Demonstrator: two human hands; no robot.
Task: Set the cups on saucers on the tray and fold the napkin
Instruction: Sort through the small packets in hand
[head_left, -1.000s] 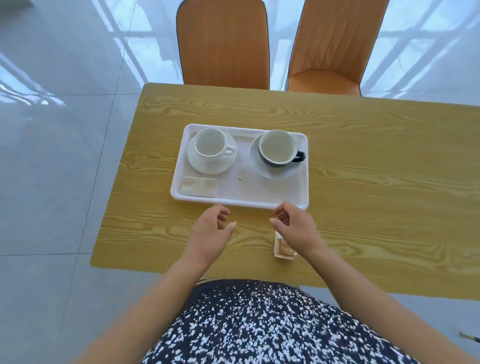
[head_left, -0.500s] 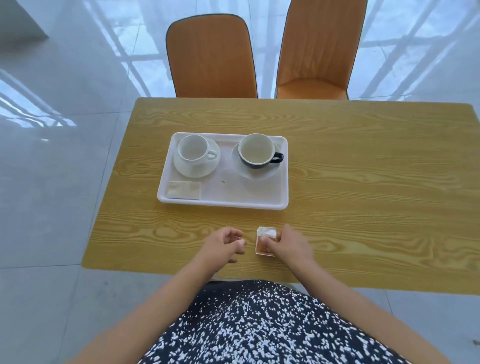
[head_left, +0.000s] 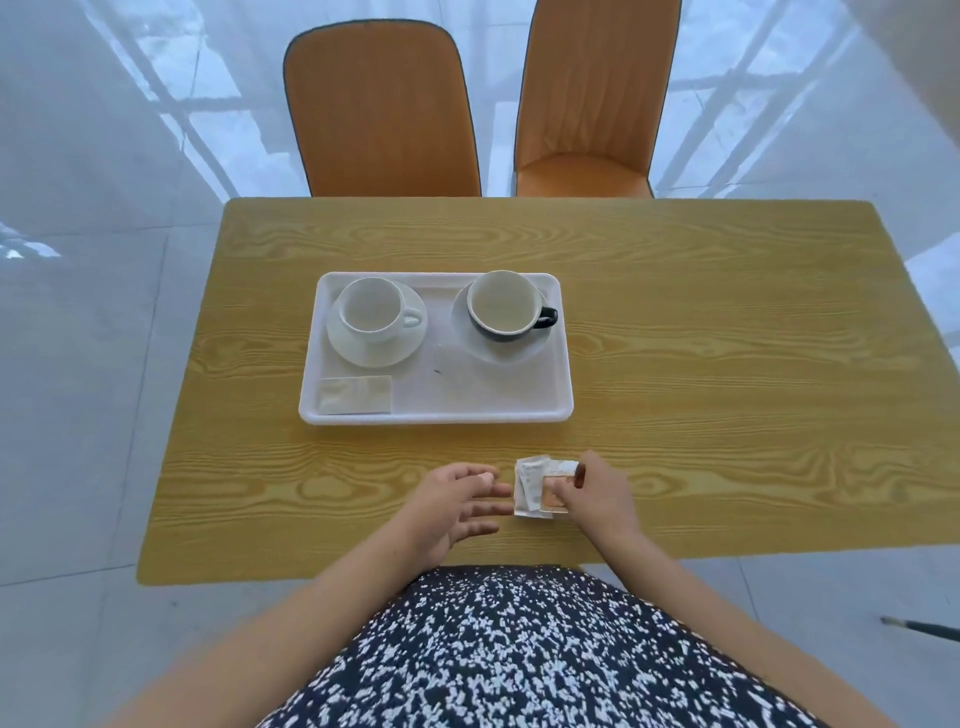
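Note:
A white tray (head_left: 563, 400) lies on the wooden table (head_left: 701, 338). On its left, a white cup (head_left: 371, 309) stands on a white saucer (head_left: 363, 351). On its right, a dark cup with a pale inside (head_left: 504, 304) stands on another saucer (head_left: 519, 345). A folded napkin (head_left: 356, 395) lies in the tray's near left corner. Near the table's front edge, my right hand (head_left: 597, 493) pinches a small napkin packet (head_left: 537, 488) that lies on the table. My left hand (head_left: 457, 501) hovers just left of the packet with straight fingers, holding nothing.
Two orange chairs (head_left: 384, 109) (head_left: 587, 104) stand at the table's far side. The glossy tiled floor surrounds the table. The table's right half is bare wood.
My right hand has drawn the packet back toward the front edge and now pinches it, partly unfolded. My left hand's fingers have straightened beside it. The camera view has pulled back.

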